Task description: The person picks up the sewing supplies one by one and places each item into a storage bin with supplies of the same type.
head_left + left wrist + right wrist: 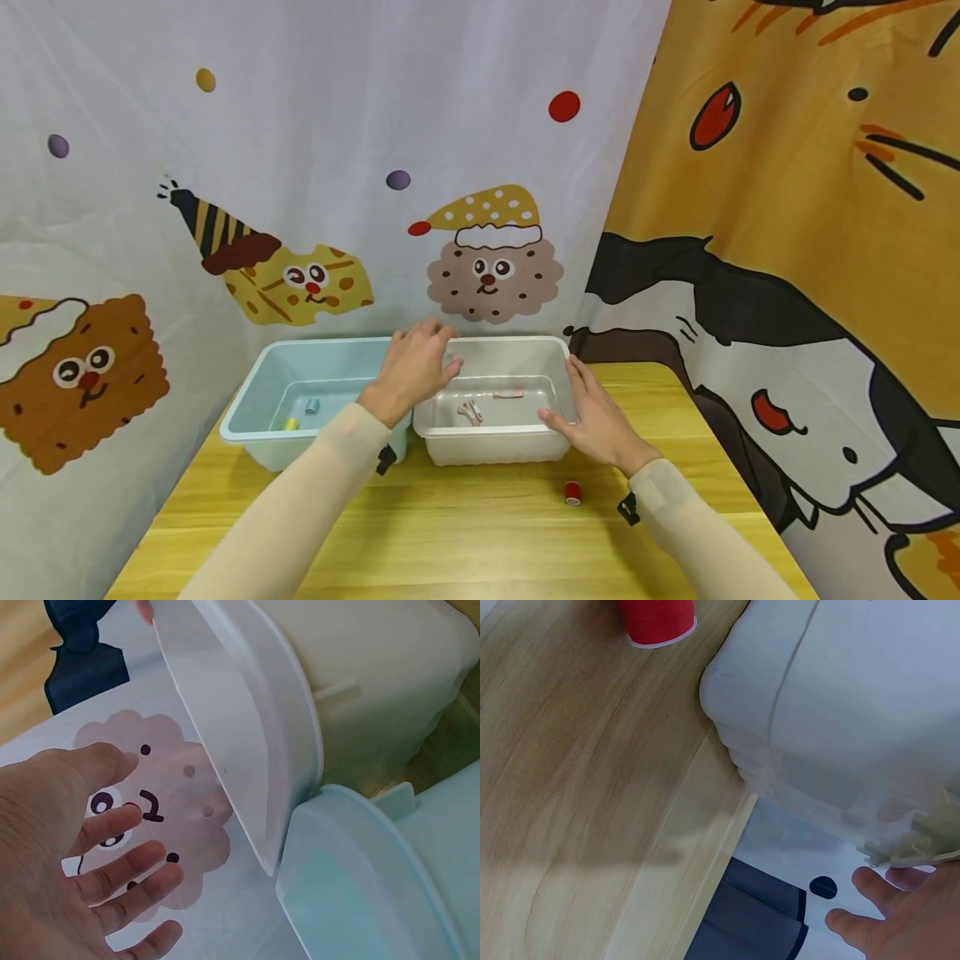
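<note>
My left hand [415, 367] hovers over the adjoining rims of a light blue bin [258, 392] and a white bin [491, 450]. Its fingers are spread and loosely bent, with nothing between them in the left wrist view. At the white bin's right rim is my right hand [600, 417], fingers extended along the outside and thumb reaching over the front corner. In the right wrist view its fingertips [870, 885] touch or nearly touch the rim. Inside the white bin lie small pinkish-white pieces [470, 413] and a flat pink strip [508, 394].
The blue bin holds a small blue spool-like piece [312, 406] and a yellow one [291, 424]. A red thread spool [573, 493] stands on the wooden table [465, 533] in front of the white bin. A printed curtain [315, 150] hangs behind the bins.
</note>
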`<state>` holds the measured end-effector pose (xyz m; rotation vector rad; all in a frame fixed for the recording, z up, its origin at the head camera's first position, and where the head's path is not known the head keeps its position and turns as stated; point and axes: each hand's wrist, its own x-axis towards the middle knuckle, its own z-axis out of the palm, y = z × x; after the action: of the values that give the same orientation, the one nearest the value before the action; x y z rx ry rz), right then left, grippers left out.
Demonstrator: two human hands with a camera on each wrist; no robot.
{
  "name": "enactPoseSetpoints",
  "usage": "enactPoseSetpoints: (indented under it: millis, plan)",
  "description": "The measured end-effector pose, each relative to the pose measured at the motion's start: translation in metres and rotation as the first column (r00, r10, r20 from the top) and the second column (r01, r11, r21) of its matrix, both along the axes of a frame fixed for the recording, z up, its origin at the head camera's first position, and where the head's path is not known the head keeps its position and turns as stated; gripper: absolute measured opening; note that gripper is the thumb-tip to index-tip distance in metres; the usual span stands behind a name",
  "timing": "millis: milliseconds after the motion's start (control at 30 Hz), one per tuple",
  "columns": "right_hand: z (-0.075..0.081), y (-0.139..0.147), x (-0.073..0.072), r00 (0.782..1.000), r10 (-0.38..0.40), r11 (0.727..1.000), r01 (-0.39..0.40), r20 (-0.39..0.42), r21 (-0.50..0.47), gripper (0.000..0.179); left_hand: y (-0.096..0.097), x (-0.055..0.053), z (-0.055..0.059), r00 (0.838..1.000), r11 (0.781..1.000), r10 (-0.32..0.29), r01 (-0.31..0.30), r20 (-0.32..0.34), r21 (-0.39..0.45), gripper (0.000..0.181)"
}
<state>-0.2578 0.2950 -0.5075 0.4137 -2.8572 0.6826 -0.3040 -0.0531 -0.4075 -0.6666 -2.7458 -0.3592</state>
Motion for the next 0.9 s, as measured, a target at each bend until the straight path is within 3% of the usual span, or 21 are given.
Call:
enactPoseSetpoints:
  millis: [167,467,700,900]
  plan:
    - [0.0,0.0,0.001,1.0,-0.002,1.0,0.002,0.002,-0.003,0.112,0.0,0.004,0.001,1.0,1.0,0.005,-0.005,0.001,0.001,0.054]
    - [0.0,0.001,0.001,1.0,0.003,1.0,-0.003,-0.004,-0.005,0.112,0.005,0.017,0.001,0.998,0.999,-0.044,0.045,-0.034,0.022,0.049]
    - [0.0,0.001,0.001,1.0,0.002,1.0,-0.002,0.005,-0.011,0.112,0.015,0.034,-0.003,0.993,0.995,-0.094,0.097,-0.077,0.031,0.047]
    - [0.0,0.001,-0.001,1.0,-0.001,1.0,0.001,0.009,-0.03,0.113,0.025,0.054,-0.011,0.975,0.982,-0.175,0.184,-0.136,0.052,0.042]
